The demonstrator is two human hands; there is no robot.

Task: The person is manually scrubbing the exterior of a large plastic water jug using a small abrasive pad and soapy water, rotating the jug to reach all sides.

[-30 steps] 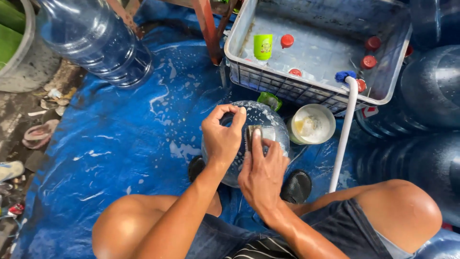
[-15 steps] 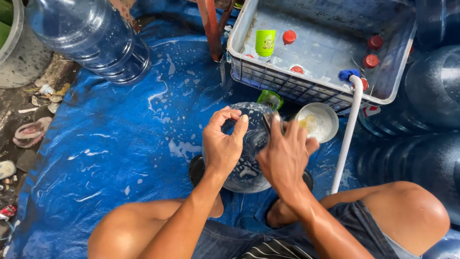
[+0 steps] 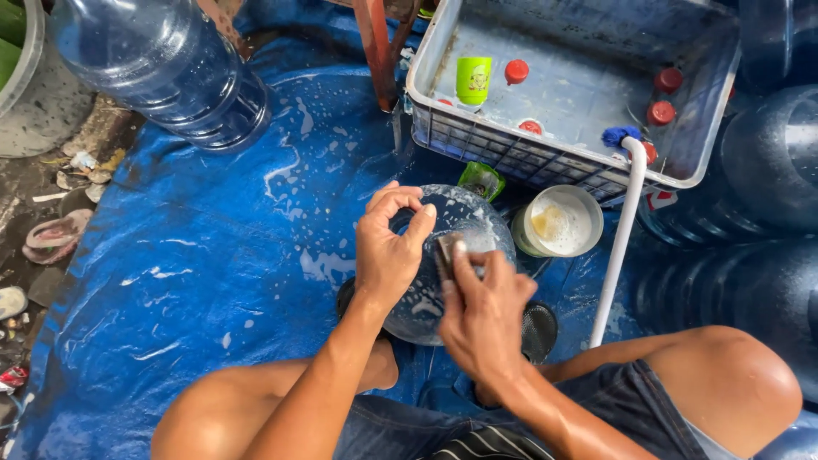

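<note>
I sit low on a wet blue tarp [image 3: 213,281] streaked with white suds; at its left edge bare ground shows with a worn sandal [image 3: 51,238] and scraps. At the top left lies one big clear water jug [image 3: 162,68] on its side.

Between my knees stands the jug I am washing [image 3: 464,230], soapy and seen from above. My left hand [image 3: 388,247] rests on its top, thumb and forefinger curled into a ring around the neck, the other fingers bent against the shoulder. My right hand [image 3: 486,311] is just beside it, fingers pressed together and pinching a small dark scrubbing pad [image 3: 446,254] against the jug's surface.

To the right of the jug sits one white tub [image 3: 558,223] with yellowish soapy liquid in it. Behind it is one grey plastic crate [image 3: 588,81] holding water, a green cup [image 3: 473,78] and six red caps [image 3: 515,71] that I can count. One white pipe [image 3: 618,238] with a blue tip hooks over the crate's rim. Farther right, dark blue jugs [image 3: 767,162] crowd together; I make out at least three.
</note>
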